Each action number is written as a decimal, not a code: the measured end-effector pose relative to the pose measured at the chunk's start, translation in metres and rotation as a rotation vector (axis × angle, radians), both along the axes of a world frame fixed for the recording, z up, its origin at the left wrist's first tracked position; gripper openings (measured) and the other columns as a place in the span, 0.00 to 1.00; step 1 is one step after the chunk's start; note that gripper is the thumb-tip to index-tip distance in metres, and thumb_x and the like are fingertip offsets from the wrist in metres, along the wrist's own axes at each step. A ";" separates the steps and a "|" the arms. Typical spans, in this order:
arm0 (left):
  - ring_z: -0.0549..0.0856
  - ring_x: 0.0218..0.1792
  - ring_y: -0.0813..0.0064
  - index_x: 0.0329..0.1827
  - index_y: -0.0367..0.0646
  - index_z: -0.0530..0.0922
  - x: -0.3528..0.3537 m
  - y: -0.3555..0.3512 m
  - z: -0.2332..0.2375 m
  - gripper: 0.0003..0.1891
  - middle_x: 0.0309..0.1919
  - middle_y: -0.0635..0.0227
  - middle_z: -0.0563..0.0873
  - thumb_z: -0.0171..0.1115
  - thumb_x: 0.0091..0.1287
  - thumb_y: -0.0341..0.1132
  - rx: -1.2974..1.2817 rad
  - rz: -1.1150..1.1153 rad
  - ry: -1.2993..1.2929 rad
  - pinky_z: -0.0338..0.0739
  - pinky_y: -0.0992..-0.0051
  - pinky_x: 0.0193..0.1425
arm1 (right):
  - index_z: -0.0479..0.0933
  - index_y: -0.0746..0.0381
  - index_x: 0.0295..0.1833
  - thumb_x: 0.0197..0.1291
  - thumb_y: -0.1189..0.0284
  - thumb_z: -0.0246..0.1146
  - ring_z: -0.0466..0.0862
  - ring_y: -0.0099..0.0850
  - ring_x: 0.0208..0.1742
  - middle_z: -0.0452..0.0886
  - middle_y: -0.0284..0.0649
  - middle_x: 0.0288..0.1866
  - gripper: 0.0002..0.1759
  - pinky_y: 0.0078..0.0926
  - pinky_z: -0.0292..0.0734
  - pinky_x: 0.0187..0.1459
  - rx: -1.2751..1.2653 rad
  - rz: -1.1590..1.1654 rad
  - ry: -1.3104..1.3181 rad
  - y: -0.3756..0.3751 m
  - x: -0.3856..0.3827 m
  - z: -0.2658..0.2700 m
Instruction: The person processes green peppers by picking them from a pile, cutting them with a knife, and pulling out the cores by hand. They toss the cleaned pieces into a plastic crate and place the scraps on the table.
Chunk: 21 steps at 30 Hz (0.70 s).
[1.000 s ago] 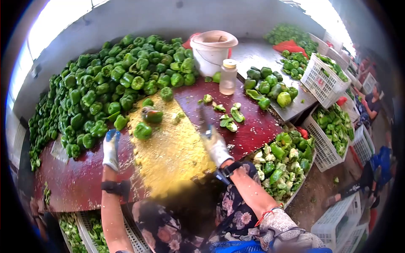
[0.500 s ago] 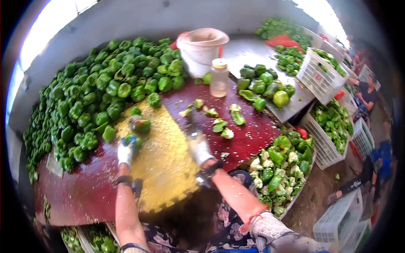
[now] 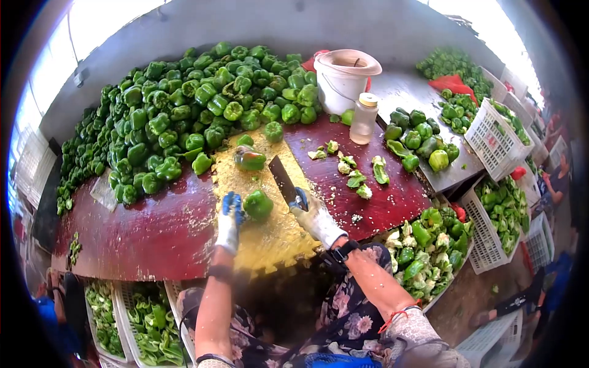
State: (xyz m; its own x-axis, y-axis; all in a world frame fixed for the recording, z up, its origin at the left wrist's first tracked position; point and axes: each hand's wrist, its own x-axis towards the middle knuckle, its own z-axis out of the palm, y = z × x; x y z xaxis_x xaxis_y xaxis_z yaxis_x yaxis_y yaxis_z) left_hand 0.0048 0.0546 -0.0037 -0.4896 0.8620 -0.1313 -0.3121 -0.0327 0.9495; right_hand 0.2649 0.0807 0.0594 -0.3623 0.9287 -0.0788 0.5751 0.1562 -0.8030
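Observation:
My left hand point(image 3: 229, 222), in a white glove with blue fingers, is beside a green bell pepper point(image 3: 258, 206) on the yellow cutting mat point(image 3: 273, 242). Its fingers are stretched upward, and the thumb side is close to the pepper; contact is hard to make out. My right hand point(image 3: 314, 218), also gloved, grips a knife point(image 3: 283, 180) with a broad dark blade pointing up and left over the mat. Beyond the green pepper rests a reddish-green bell pepper point(image 3: 250, 159). Cut pepper pieces point(image 3: 356, 178) lie on the red tabletop point(image 3: 392, 202) right of the knife.
A large heap of green peppers point(image 3: 178, 110) covers the back left. A white bucket point(image 3: 343, 83) and a lidded jar point(image 3: 364, 119) stand behind the mat. Cut peppers fill a container point(image 3: 423, 245) at right and crates point(image 3: 150, 319) below left. Other people point(image 3: 555, 184) are at far right.
The view has shifted, so the table appears farther right. A green pepper now lies on the mat beside my left hand. The knife blade, blurred before, shows clearly.

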 end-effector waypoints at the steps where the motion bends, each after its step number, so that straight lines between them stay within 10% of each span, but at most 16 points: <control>1: 0.81 0.34 0.79 0.64 0.49 0.77 -0.003 -0.013 0.018 0.21 0.48 0.76 0.83 0.69 0.70 0.40 -0.001 0.048 -0.005 0.76 0.77 0.35 | 0.55 0.61 0.79 0.69 0.57 0.59 0.72 0.51 0.72 0.72 0.58 0.70 0.39 0.44 0.65 0.74 0.025 0.007 -0.007 -0.001 0.001 -0.006; 7: 0.81 0.29 0.75 0.55 0.48 0.79 -0.036 -0.046 0.027 0.11 0.42 0.73 0.84 0.64 0.72 0.35 0.094 0.345 -0.056 0.76 0.75 0.32 | 0.70 0.62 0.69 0.68 0.65 0.62 0.86 0.49 0.49 0.84 0.57 0.48 0.27 0.42 0.80 0.52 0.827 0.148 -0.113 -0.008 -0.014 -0.007; 10: 0.81 0.26 0.76 0.53 0.48 0.78 -0.034 -0.052 0.008 0.09 0.37 0.72 0.82 0.63 0.73 0.34 0.076 0.383 -0.087 0.76 0.75 0.28 | 0.51 0.56 0.82 0.75 0.68 0.46 0.78 0.46 0.66 0.69 0.59 0.73 0.32 0.33 0.75 0.67 0.033 0.352 -0.428 -0.013 -0.039 0.007; 15: 0.75 0.15 0.80 0.50 0.49 0.79 0.006 -0.045 -0.002 0.13 0.35 0.75 0.84 0.67 0.71 0.43 -0.078 0.197 0.043 0.68 0.77 0.18 | 0.56 0.63 0.78 0.73 0.62 0.50 0.80 0.52 0.62 0.76 0.58 0.66 0.33 0.44 0.75 0.62 -0.020 0.390 -0.485 -0.020 -0.038 0.032; 19: 0.79 0.59 0.63 0.67 0.41 0.73 0.030 -0.021 -0.017 0.34 0.55 0.57 0.82 0.76 0.62 0.45 -0.037 0.104 0.404 0.73 0.67 0.64 | 0.56 0.63 0.79 0.73 0.63 0.50 0.81 0.52 0.60 0.78 0.56 0.64 0.33 0.45 0.75 0.62 0.060 0.407 -0.520 -0.018 -0.039 0.010; 21: 0.82 0.53 0.64 0.62 0.39 0.75 0.030 -0.013 -0.019 0.33 0.50 0.56 0.83 0.79 0.58 0.43 -0.181 0.075 0.597 0.76 0.66 0.59 | 0.55 0.61 0.80 0.72 0.63 0.50 0.84 0.48 0.55 0.81 0.55 0.59 0.34 0.43 0.78 0.57 0.115 0.353 -0.430 -0.015 -0.033 -0.012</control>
State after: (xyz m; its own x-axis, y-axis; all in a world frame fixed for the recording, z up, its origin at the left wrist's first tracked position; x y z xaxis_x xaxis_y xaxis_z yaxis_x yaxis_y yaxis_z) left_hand 0.0351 0.0415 -0.0223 -0.5819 0.8121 0.0427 0.2704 0.1437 0.9520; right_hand 0.2319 0.0659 0.0477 -0.6103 0.7681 -0.1937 0.7434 0.4709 -0.4751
